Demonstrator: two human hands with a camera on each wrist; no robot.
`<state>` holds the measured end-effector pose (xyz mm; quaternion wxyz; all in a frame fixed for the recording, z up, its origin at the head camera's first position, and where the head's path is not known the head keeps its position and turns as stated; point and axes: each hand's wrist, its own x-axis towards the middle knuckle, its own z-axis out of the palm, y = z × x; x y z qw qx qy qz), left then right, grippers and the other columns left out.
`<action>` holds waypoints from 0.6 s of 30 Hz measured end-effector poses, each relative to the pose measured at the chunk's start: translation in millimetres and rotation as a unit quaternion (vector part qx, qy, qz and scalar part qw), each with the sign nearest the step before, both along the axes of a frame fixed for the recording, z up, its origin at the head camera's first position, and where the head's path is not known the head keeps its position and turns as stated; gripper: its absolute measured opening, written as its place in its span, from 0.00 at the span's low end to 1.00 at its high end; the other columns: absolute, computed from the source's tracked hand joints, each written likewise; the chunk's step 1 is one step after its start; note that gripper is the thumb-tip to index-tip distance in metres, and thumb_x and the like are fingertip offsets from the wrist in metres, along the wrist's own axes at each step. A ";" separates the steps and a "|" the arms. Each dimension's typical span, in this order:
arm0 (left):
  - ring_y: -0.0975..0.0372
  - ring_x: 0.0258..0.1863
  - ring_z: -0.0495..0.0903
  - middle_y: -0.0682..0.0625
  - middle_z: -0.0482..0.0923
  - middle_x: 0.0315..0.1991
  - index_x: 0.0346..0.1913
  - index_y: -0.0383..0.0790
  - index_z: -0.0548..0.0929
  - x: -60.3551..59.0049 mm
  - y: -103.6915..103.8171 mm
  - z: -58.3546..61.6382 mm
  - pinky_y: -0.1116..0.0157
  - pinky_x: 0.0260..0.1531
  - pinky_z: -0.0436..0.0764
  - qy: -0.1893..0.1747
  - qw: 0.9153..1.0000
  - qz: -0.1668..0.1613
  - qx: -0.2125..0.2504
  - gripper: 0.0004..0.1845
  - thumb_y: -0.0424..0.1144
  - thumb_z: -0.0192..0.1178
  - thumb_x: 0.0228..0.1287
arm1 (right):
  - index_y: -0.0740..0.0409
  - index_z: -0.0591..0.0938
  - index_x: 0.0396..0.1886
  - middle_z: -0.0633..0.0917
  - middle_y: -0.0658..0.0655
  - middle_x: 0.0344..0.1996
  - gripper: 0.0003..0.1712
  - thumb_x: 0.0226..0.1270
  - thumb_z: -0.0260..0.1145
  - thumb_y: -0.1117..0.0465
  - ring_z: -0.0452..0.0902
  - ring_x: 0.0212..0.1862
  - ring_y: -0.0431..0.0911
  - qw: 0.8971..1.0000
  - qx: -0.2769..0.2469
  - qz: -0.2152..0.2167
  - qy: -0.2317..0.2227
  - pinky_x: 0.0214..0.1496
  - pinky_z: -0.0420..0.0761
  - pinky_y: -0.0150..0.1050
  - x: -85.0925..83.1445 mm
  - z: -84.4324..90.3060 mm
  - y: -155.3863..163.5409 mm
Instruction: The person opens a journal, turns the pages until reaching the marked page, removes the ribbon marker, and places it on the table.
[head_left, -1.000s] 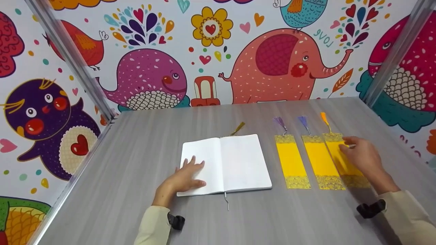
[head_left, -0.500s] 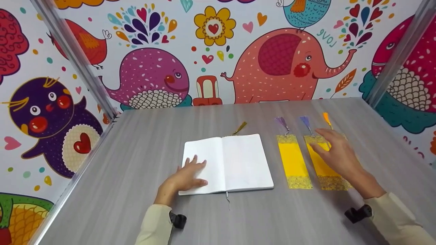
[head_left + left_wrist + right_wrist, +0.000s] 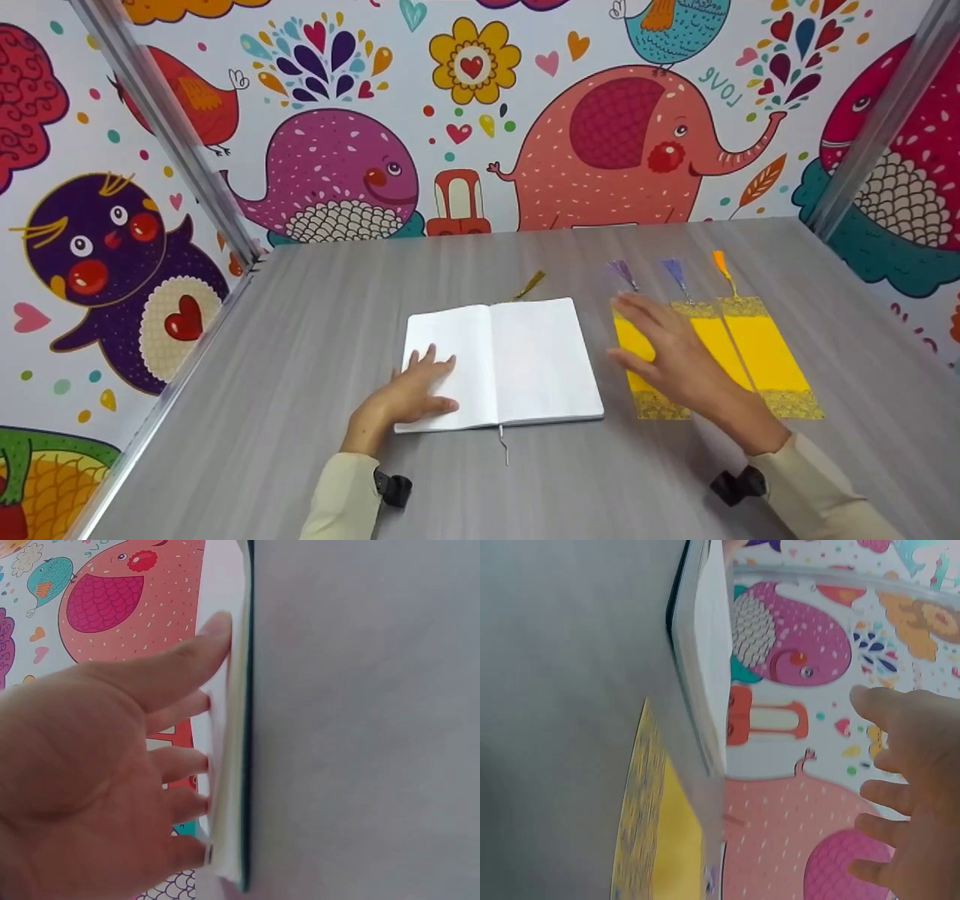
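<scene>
An open notebook [image 3: 547, 360] with blank white pages lies on the table. My left hand [image 3: 401, 394] rests on its left page, fingers spread. In the left wrist view the fingertips [image 3: 217, 624] meet the page near the notebook's edge. To the right lie three yellow bookmarks with patterned ends and tassels: a left one [image 3: 660, 406], a middle one [image 3: 716, 337] and a right one [image 3: 769, 352]. My right hand [image 3: 679, 364] hovers over the left bookmark, partly covering it and the middle one. Its fingers are extended and hold nothing, as the right wrist view shows.
A golden tassel [image 3: 531, 285] pokes out above the notebook, and a thin ribbon [image 3: 504, 448] hangs below its spine. Walls printed with cartoon animals and metal corner posts [image 3: 169, 142] enclose the grey table [image 3: 300, 330] at back and sides.
My right hand has swept left from the right bookmark, past the middle one, to above the left one. The left hand stays on the page, and the bookmarks have not moved.
</scene>
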<state>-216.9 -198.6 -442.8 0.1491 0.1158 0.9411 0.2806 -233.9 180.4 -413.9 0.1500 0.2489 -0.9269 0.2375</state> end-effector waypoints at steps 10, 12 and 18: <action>0.31 0.78 0.38 0.29 0.43 0.79 0.76 0.35 0.62 2.9 -3.5 0.3 0.28 0.71 0.39 0.000 1.000 0.004 0.006 0.41 0.44 0.67 0.63 | 0.47 0.67 0.76 0.67 0.56 0.76 0.46 0.60 0.74 0.46 0.62 0.76 0.57 0.993 0.069 0.071 -0.059 0.75 0.65 0.61 7.5 -6.4 -39.9; 0.31 0.78 0.38 0.29 0.42 0.79 0.76 0.35 0.62 3.1 -3.8 0.4 0.28 0.71 0.39 -0.001 1.000 0.004 0.006 0.41 0.44 0.67 0.63 | 0.47 0.67 0.76 0.66 0.55 0.77 0.45 0.61 0.73 0.44 0.62 0.76 0.56 0.990 0.076 0.088 -0.083 0.75 0.64 0.61 7.6 -8.5 -46.4; 0.31 0.78 0.38 0.29 0.43 0.79 0.76 0.36 0.62 0.8 -0.1 -0.1 0.28 0.71 0.40 -0.004 1.000 0.004 0.001 0.41 0.44 0.67 0.63 | 0.49 0.68 0.75 0.65 0.54 0.78 0.45 0.60 0.73 0.43 0.60 0.77 0.58 0.978 0.080 0.136 -0.140 0.76 0.61 0.63 7.6 -15.6 -58.0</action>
